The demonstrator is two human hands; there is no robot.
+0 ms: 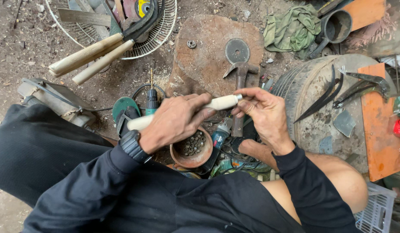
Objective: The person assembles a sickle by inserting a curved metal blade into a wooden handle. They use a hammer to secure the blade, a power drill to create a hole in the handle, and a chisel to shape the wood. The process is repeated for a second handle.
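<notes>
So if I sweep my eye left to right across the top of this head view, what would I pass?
Wire fan guard holding wooden handles → round wooden block with a grinding disc → crumpled green cloth → dark metal cup → orange board beside curved blades.

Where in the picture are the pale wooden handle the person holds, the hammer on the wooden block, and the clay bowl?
pale wooden handle [223, 102], head view, bare stretch between the hands
hammer [240, 68], head view, metal head
clay bowl [182, 162], head view, near rim
</notes>
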